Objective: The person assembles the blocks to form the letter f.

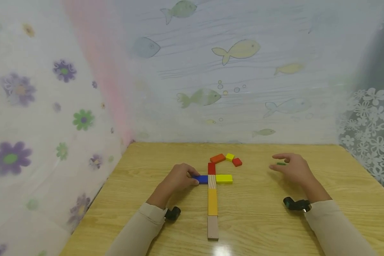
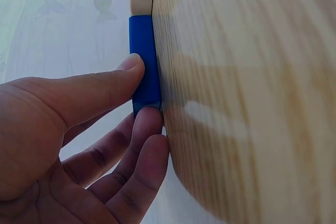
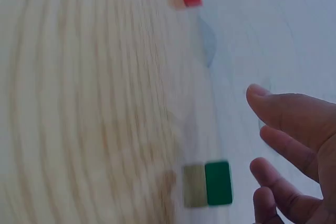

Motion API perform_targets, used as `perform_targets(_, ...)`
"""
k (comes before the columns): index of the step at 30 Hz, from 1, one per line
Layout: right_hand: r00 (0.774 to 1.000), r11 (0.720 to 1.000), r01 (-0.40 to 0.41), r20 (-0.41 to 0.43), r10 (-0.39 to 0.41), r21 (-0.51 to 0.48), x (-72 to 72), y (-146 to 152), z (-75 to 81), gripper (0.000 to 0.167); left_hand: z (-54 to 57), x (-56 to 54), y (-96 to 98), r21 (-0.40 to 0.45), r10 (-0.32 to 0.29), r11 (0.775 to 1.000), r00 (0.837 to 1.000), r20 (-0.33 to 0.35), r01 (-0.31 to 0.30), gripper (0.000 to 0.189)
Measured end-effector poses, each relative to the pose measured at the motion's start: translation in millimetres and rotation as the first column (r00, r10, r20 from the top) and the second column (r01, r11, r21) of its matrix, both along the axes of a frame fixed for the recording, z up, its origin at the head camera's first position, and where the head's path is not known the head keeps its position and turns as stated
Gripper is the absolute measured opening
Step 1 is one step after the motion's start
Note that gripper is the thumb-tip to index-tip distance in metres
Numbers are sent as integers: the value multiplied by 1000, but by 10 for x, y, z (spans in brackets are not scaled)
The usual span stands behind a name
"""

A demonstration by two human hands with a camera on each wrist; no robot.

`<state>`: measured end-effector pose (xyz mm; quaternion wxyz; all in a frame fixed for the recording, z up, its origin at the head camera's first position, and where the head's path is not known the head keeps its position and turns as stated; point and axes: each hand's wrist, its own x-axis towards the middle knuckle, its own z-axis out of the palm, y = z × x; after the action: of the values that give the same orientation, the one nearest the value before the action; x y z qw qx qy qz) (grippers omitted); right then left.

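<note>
Head view: blue block (image 1: 202, 179) at left-hand fingertips (image 1: 194, 180), green block (image 1: 281, 164) under right hand (image 1: 291, 168).

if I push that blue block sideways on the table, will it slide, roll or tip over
The blue block lies flat and low, so it would probably slide, not tip. Its squared edges suggest no rolling. The left hand touches its end; the smooth wooden table likely offers little grip.

beige long sleeves (image 1: 140, 227), blk wrist cams (image 1: 172, 213)
</note>
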<state>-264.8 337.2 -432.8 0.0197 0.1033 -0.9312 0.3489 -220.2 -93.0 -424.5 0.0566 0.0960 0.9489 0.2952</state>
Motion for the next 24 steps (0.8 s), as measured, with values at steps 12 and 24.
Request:
perform_targets(12, 997, 997, -20, 70, 26, -73, -20, 373, -138, 73, 11, 10, -6, 9, -14, 1000, 1000, -2, 14, 24)
perform_targets(24, 997, 998, -45, 65, 47, -32, 25, 356, -141, 63, 17, 44, -3, 2, -27, 1000, 999, -33, 27, 23)
